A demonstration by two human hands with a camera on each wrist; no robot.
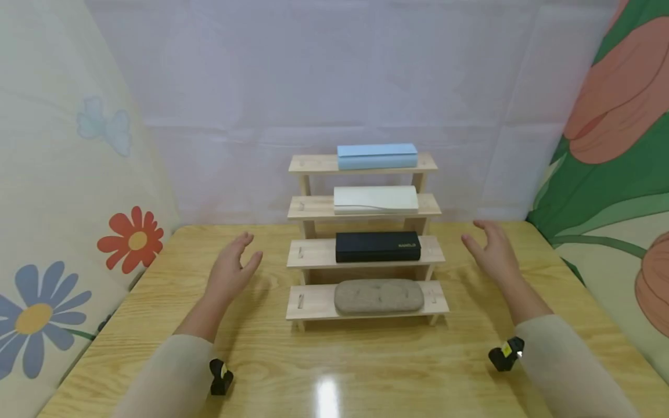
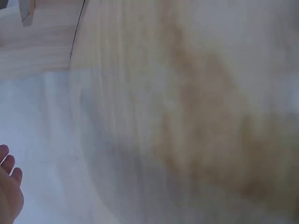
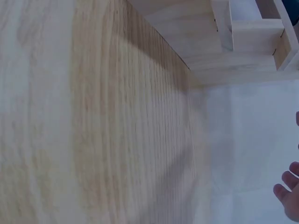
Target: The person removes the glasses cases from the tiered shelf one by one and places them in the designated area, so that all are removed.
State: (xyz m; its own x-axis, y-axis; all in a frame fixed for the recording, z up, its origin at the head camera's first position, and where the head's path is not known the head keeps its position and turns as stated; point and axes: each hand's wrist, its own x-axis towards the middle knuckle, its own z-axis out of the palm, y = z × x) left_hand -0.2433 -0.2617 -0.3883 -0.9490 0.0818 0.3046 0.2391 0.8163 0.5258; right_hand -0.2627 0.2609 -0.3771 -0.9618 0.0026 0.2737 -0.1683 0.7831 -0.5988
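A stepped wooden rack (image 1: 313,302) stands mid-table, one long case on each tier. From the top they are a light blue glasses case (image 1: 377,158), a white glasses case (image 1: 375,200), a black glasses case (image 1: 366,248) with gold lettering, and a grey-brown soft-looking case (image 1: 378,297). To the rack's left, my left hand (image 1: 232,270) is held above the table, its fingers relaxed and holding nothing. My right hand (image 1: 491,252) is off the rack's right side in a like pose. Only fingers and palm edge of the left hand (image 2: 8,186) and right hand (image 3: 290,191) enter the wrist views.
The table (image 1: 261,371) has a yellowish wood-grain top. A pale cloth (image 1: 340,69) hangs behind it, and flower-printed cloths flank it on the left (image 1: 47,174) and right (image 1: 627,174). Small black devices (image 1: 220,377) sit at both sleeves.
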